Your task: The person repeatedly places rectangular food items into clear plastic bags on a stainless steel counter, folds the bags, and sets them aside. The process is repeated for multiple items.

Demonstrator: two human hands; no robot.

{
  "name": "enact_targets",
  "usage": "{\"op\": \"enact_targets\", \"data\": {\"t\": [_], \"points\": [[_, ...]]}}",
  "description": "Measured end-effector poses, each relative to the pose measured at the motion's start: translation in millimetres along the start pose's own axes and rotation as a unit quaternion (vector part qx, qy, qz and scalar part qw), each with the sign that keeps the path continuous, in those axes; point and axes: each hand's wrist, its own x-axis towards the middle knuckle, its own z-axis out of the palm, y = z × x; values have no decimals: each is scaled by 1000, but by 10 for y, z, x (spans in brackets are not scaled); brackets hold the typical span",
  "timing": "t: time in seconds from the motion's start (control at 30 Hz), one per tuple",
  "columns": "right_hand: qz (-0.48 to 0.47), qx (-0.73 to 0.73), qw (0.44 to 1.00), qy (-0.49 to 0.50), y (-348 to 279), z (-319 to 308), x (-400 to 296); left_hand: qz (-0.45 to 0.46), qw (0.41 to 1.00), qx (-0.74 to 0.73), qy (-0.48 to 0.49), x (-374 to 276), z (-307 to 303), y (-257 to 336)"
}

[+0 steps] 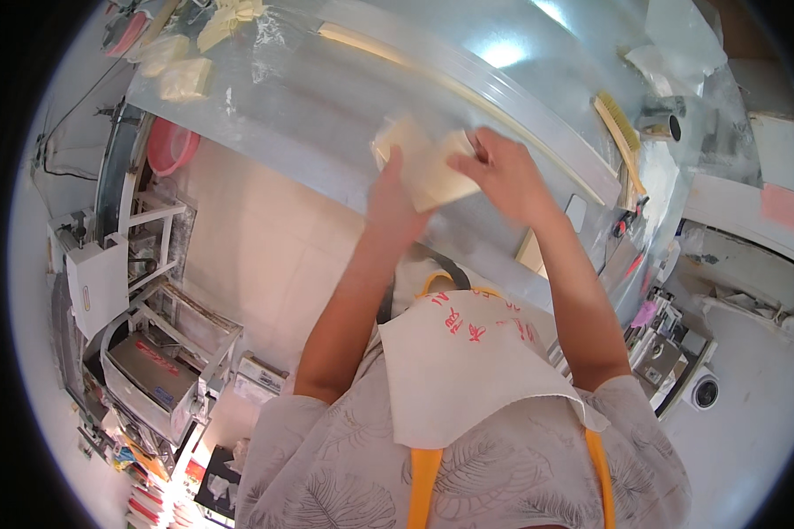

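A stack of thin, pale yellow sheets, perhaps dough wrappers, is spread into two parts above the near edge of the metal worktable. Blurred by motion, my left hand grips the left part with its thumb on top; clear plastic seems to lie around that part. My right hand pinches the upper right edge of the stack between thumb and fingers. At the table's far left lie wrapped pale yellow blocks and a loose pile of yellow strips.
A long wooden strip and a clear plastic strip cross the table beyond my hands. On the right are a bench brush, a metal cup and scissors. A pink basin sits left, below table level, near a white-framed machine.
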Motion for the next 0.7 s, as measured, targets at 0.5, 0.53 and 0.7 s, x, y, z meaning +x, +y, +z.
{"op": "enact_targets", "data": {"t": [0.5, 0.53, 0.7], "points": [[29, 41, 997, -61, 200, 295, 635, 55, 899, 388, 195, 286, -421, 64], [18, 4, 1000, -23, 134, 276, 575, 102, 889, 405, 189, 242, -316, 41], [-53, -206, 977, 12, -332, 484, 166, 188, 942, 277, -12, 51, 315, 12]]}}
